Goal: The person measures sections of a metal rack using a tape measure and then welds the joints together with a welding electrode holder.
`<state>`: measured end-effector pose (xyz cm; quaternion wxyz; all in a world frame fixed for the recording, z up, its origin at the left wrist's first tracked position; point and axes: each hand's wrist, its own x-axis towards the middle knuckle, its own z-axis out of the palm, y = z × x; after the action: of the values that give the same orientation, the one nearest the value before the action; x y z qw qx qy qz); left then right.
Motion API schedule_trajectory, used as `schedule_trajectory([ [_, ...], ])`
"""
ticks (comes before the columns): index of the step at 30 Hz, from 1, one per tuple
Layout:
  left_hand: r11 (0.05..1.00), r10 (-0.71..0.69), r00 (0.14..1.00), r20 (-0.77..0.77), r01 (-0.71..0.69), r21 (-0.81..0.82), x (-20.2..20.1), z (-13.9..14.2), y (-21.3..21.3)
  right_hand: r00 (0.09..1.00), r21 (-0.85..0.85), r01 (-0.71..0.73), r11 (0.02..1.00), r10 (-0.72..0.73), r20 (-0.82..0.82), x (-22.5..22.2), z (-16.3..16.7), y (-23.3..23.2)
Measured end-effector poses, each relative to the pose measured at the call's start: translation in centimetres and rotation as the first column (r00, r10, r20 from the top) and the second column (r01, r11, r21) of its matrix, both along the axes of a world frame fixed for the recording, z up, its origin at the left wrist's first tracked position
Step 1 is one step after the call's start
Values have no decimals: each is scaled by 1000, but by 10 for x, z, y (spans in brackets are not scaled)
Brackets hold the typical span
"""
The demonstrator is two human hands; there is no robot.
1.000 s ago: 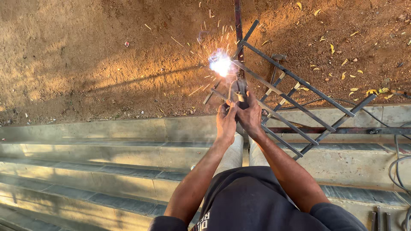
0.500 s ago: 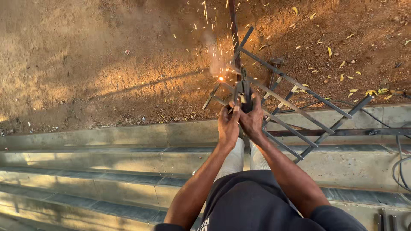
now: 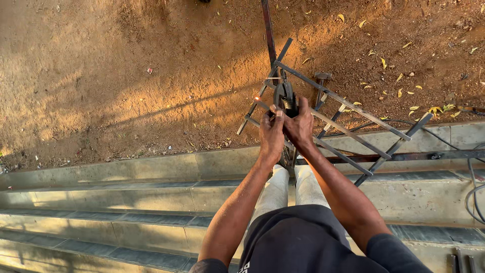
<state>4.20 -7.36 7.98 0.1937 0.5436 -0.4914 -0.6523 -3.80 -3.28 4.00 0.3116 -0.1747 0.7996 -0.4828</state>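
Figure: both my hands on 1 tool, seen from above. My left hand (image 3: 271,132) and my right hand (image 3: 299,124) meet around the dark welding holder (image 3: 284,96), the fingers (image 3: 273,117) of each curled closed about its handle; 2 grips on 1 handle keep the tip steady where it points away from me. The holder rises just beyond my fingertips and lies over the metal frame (image 3: 348,124), a ladder-like grid of angle bars and cross rungs. The frame leans with its near end on the concrete step (image 3: 151,167) below my wrists and its far end out on the bare earth (image 3: 126,76), so the joint sits within arm's reach while I stand above it. A small orange glow (image 3: 255,99) shows on a bar just left of my fingers (whether it is hot metal or only late sunlight, I cannot tell). A hammer (image 3: 321,83) lies on the earth beyond my right fingers, between the bars, close by. A dark cable (image 3: 472,194) loops over the steps well to the right of my right arm, away from the frame. My pale trouser legs (image 3: 290,189) stand directly under my forearms, feet hidden.
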Motion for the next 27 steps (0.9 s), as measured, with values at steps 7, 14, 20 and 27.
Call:
schedule_trajectory([
  [7, 998, 44, 999, -30, -43, 42, 0, -7, -1, 997, 100, -24, 995, 16, 72, -3, 3, -4],
  [14, 997, 62, 996, -68, -59, 49, 3, -17, 0, 998, 42, 0, 999, -2, 55, -3, 13, -2],
  [20, 996, 62, 995, -80, -56, 74, 7, -23, -1, 998, 42, -4, 999, 1, 61, -4, 17, -2],
  [27, 994, 32, 999, -22, -29, 106, 5, -16, -1, 995, 20, -11, 1000, 9, 100, -6, 20, 0],
])
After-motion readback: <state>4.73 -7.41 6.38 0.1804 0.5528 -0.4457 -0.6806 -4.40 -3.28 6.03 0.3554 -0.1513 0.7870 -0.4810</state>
